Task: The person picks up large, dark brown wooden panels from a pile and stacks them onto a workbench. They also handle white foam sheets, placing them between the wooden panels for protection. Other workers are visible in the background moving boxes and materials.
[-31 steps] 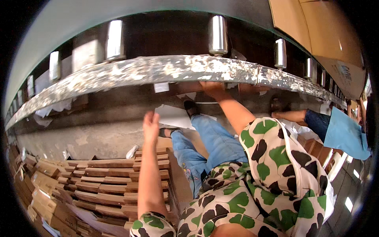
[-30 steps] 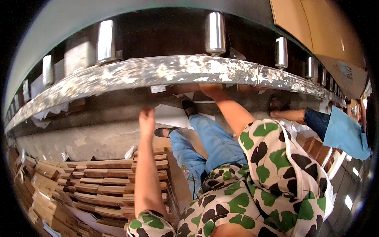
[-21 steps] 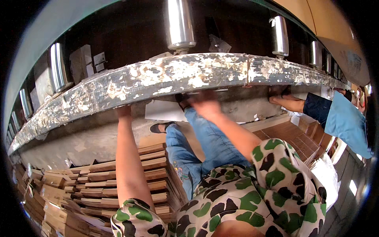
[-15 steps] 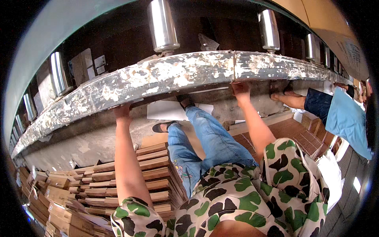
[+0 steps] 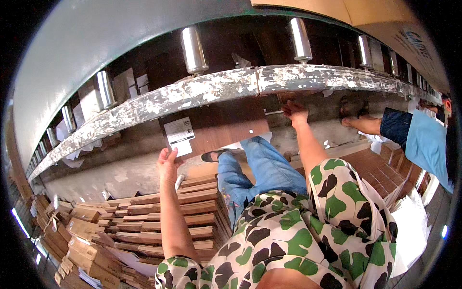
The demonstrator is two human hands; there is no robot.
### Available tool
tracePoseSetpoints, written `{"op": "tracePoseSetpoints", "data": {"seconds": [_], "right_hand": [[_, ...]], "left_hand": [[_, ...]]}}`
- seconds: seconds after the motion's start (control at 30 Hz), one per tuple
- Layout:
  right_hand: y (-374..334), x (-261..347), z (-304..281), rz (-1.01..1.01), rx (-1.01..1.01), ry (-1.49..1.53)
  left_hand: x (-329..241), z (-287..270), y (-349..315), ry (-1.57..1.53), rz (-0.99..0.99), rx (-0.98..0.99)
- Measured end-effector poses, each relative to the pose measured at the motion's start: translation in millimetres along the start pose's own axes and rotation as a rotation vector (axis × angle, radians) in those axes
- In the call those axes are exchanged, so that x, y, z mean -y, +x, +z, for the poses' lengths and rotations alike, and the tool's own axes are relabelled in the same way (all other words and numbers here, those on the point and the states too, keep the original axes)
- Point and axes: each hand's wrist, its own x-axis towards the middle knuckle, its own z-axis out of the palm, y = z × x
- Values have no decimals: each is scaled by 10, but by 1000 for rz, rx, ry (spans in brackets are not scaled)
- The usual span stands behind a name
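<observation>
My left hand (image 5: 169,164) is raised below the rail with its fingers loosely bent and apart. It is beside the lower left corner of a flat brown board (image 5: 221,126); I cannot tell whether it touches it. A white printed label (image 5: 179,130) lies on that corner, with another white piece under it. The board's far part is hidden beneath the rail. Past the board's right edge, my right hand (image 5: 295,112) hovers under the rail (image 5: 216,89), fingers spread and holding nothing. The rail is dark, with peeling white patches.
Shiny metal rollers (image 5: 194,50) stand along the rail under a grey panel (image 5: 120,38). Cardboard (image 5: 385,29) lies above at far right. Stacked flat brown pieces (image 5: 192,212) stand at left by my legs. A person in a blue top (image 5: 426,144) is at right.
Both hands have come away from the rail's underside; my left hand is lower and farther right. The brown board with its label now shows below the rail. The view has shifted slightly.
</observation>
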Motion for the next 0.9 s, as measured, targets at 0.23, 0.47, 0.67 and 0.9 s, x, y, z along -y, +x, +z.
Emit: {"op": "tracePoseSetpoints", "data": {"seconds": [0.23,0.47,0.67,0.9], "right_hand": [[139,27,64,78,38,66],[132,102,-138,59,15,117],[-923,607,-35,217,496,260],[-2387,391,818,566,716,365]], "left_hand": [[-6,165,-182,49,-32,62],[-11,138,-329,-75,-83,74],[141,284,-503,-123,-28,102],[326,866,-828,-355,-104,227]]}}
